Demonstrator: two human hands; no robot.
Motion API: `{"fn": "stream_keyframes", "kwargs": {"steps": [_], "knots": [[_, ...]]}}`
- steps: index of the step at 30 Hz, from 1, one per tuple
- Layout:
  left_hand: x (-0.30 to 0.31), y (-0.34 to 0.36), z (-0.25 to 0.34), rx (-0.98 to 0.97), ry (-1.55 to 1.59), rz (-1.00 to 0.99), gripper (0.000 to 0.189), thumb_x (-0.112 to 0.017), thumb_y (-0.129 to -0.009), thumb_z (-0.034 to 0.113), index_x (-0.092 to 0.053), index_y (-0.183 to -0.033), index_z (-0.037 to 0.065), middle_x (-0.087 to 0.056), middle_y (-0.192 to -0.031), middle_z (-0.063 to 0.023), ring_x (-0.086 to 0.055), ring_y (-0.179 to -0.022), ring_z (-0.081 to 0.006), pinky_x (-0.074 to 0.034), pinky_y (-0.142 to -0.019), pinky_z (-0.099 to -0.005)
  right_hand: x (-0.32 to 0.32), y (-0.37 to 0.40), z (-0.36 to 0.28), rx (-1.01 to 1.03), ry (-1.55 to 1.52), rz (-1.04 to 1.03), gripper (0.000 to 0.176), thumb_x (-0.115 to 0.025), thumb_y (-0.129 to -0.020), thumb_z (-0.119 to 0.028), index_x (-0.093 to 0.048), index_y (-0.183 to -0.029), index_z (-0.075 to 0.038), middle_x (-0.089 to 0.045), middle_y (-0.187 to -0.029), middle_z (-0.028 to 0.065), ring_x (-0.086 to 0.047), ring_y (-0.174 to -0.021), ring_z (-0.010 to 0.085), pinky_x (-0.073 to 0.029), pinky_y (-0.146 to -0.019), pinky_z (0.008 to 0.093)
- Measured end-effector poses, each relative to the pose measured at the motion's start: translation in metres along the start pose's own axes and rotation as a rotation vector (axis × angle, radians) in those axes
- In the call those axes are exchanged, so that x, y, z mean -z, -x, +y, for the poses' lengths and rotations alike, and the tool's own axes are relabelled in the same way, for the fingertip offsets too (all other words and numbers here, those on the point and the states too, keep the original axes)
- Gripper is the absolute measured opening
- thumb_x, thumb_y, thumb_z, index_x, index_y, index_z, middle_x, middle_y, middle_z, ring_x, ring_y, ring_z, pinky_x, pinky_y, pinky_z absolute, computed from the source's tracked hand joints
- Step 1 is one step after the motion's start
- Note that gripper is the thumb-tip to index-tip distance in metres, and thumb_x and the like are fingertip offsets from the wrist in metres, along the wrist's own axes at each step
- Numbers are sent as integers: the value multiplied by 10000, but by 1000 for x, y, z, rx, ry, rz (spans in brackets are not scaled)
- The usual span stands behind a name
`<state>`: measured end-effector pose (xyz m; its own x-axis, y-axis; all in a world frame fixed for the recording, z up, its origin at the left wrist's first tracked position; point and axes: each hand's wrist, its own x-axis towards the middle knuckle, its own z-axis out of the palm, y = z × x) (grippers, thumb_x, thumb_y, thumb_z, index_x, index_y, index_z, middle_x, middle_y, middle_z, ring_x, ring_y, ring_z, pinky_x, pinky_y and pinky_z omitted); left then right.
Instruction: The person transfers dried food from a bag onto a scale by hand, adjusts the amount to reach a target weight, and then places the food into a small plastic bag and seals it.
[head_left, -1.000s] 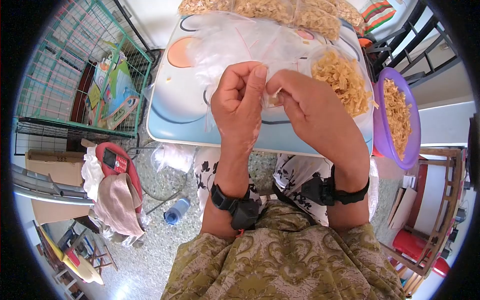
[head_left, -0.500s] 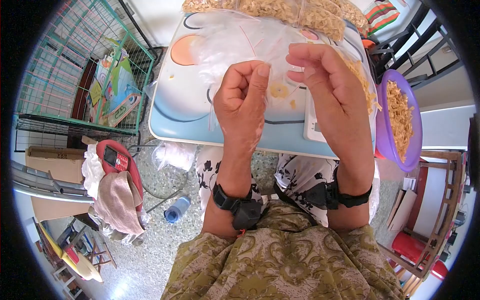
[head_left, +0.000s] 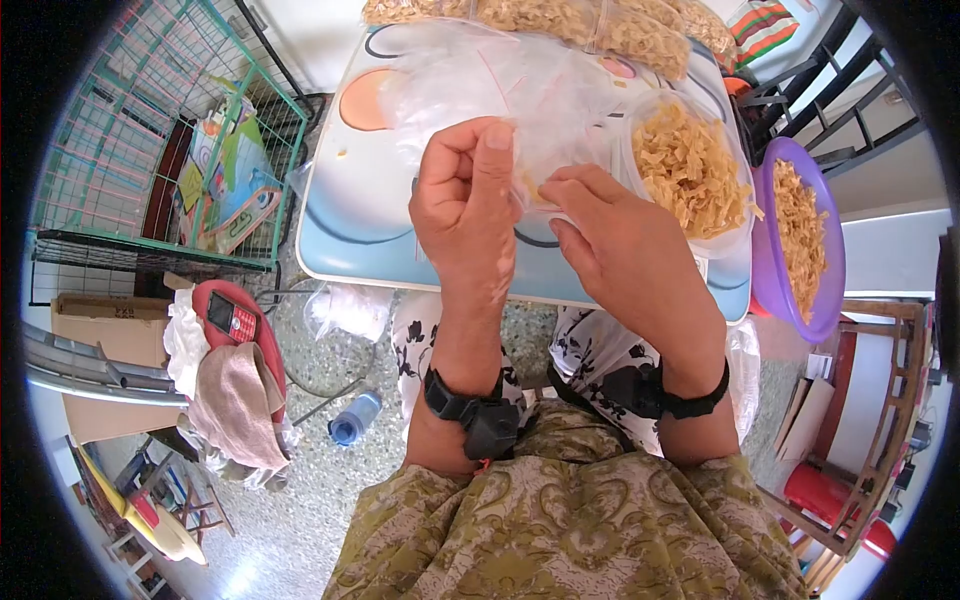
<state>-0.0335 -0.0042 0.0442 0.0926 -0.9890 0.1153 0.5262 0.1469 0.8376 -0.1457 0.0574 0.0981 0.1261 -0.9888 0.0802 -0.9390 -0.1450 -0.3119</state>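
Above the table, my left hand [head_left: 465,195] is closed, its thumb and index finger pinching the edge of a thin clear plastic bag. My right hand [head_left: 625,240] is just right of it, fingers bent together at the bag's lower side; what they hold, if anything, is hidden. More clear plastic bags [head_left: 440,85] with pink strips lie behind my left hand. Right of them a white container [head_left: 738,240] holds dry yellowish flakes [head_left: 690,170]. Filled bags of similar flakes [head_left: 545,20] line the table's far edge.
The table [head_left: 350,215] has a blue-edged top. At its right stands a purple basin [head_left: 835,290] of flakes. A green wire cage [head_left: 190,130] is at the left, near a red stool [head_left: 270,350] with a phone [head_left: 232,316] and cloth. A blue bottle [head_left: 355,418] lies on the floor.
My right hand has moved down and left toward the bag, uncovering the container of flakes. My left hand has shifted slightly left, still pinching.
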Motion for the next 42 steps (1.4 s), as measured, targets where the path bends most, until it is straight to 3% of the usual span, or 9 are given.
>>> {"fn": "stream_keyframes", "kwargs": {"steps": [9, 14, 16, 18, 19, 21, 28, 33, 42], "knots": [[0, -1, 6, -28, 34, 121, 162, -598, -942, 186, -591, -974, 27, -492, -654, 32, -394, -539, -32, -305, -462, -189, 2, 0, -10, 140, -223, 224, 308, -629, -812, -38, -586, -1115, -73, -597, -1179, 79, -631, -898, 316, -530, -697, 365], [6, -2, 3, -35, 0, 140, 169, -612, -934, 185, -590, -974, 22, -491, -671, 29, -408, -552, -32, -305, -468, -187, 25, 11, 6, 204, -134, 391, 223, -656, -813, -27, -647, -1033, -63, -662, -1006, 84, -653, -825, 253, -523, -673, 309], [7, -3, 4, -40, 7, 137, 168, -612, -933, 181, -590, -974, 19, -488, -667, 27, -404, -545, -34, -302, -464, -190, 38, 20, 25, 109, -95, 500, 181, -659, -833, -37, -661, -1014, -48, -674, -902, 82, -636, -761, 161, -494, -630, 267], [5, -2, 4, -44, 10, 132, 167, -612, -933, 177, -590, -974, 16, -485, -663, 25, -401, -538, -36, -298, -461, -193, 52, 29, 40, -68, -86, 585, 216, -657, -813, -47, -646, -1029, -47, -631, -840, 88, -612, -684, 227, -487, -595, 323], [3, -3, 3, -41, 20, 138, 165, -611, -932, 172, -589, -970, 14, -480, -653, 24, -394, -529, -36, -293, -458, -195, 58, 32, 46, -68, -80, 589, 216, -657, -813, -47, -646, -1029, -47, -631, -840, 88, -612, -684, 227, -487, -595, 323], [2, -2, 3, -37, 31, 141, 162, -609, -932, 168, -588, -966, 11, -474, -643, 24, -387, -520, -37, -288, -456, -197, 68, 37, 56, -275, -101, 539, 229, -668, -829, -93, -642, -1052, -48, -632, -862, 83, -582, -653, 199, -475, -596, 307], [0, 1, -1, -38, -10, 67, 173, -611, -931, 173, -590, -971, 6, -507, -653, 21, -382, -489, -33, -267, -433, -181, 67, 28, 72, -210, -44, 454, 330, -679, -822, -142, -613, -1133, -54, -615, -1004, 103, -582, -683, 207, -484, -628, 303], [-3, 1, -5, -49, -41, 73, 182, -614, -930, 187, -595, -964, 10, -517, -662, 24, -379, -488, -23, -260, -425, -176, 63, 17, 77, -138, 24, 357, 394, -674, -819, -210, -592, -1169, -49, -594, -1086, 131, -618, -898, 309, -498, -768, 369], [-2, 0, -5, -63, -64, 61, 194, -626, -923, 205, -605, -975, 19, -527, -689, 32, -384, -499, -12, -255, -413, -173, 52, 11, 86, -134, 55, 289, 294, -641, -821, -169, -617, -1092, -57, -613, -1012, 150, -615, -898, 338, -494, -777, 407]]}}
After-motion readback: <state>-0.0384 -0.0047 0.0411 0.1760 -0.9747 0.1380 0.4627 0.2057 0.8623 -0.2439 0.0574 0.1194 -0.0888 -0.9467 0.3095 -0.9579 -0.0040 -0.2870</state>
